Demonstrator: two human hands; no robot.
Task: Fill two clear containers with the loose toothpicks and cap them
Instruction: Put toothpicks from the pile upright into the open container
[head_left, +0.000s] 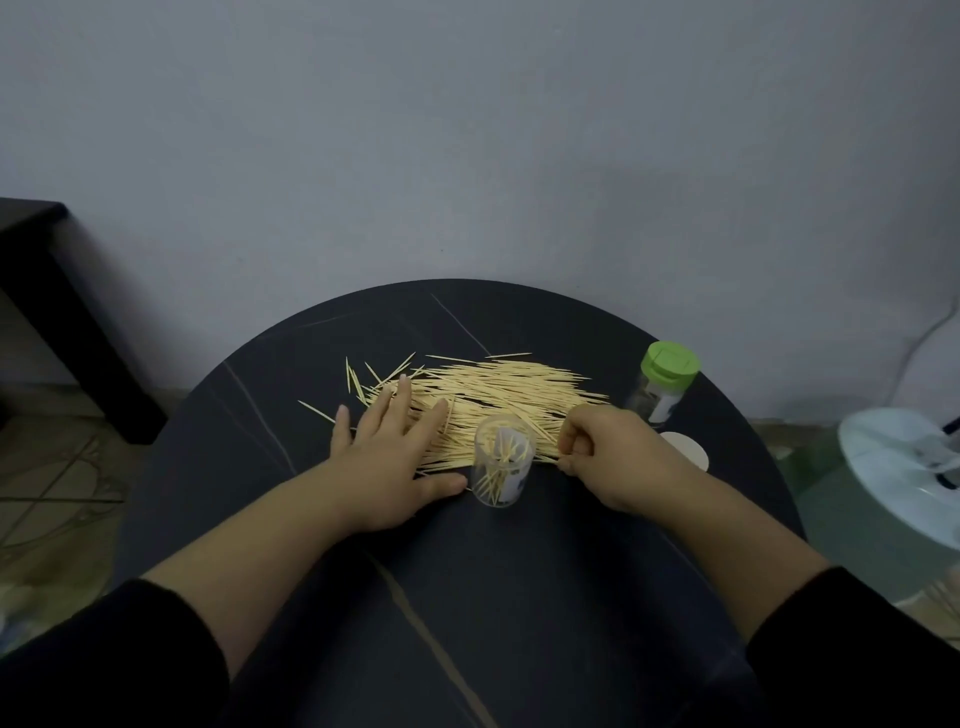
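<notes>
Starting at the far left, a dark low table (36, 260) stands on the floor against the pale wall, well apart from the work surface. The work surface is a round black tabletop (467, 597) with thin pale veins. The left hand (387, 457) lies palm down on it with fingers spread. Its fingertips rest on the left end of the loose toothpicks (498, 387), and its thumb stretches along the tabletop towards the base of the open clear container (503, 467). The toothpicks lie in a flat pile across the far middle of the tabletop, most running roughly left to right, with a few strays off the left edge. The open container stands upright just in front of the pile, between the two hands. A small number of toothpicks lean inside it, and a white label shows on its side. To its right, the right hand (618, 457) has its fingers curled, thumb and fingertips pinching a few toothpicks at the near right edge of the pile; how many cannot be told. Behind that hand a pale round disc (688, 447) lies flat, partly hidden. Farther back and right stands a second clear container (657, 402), upright and closed with a green cap (669, 364); its contents cannot be told. Off the table at the far right sits a white round object (904, 467), not identifiable.
</notes>
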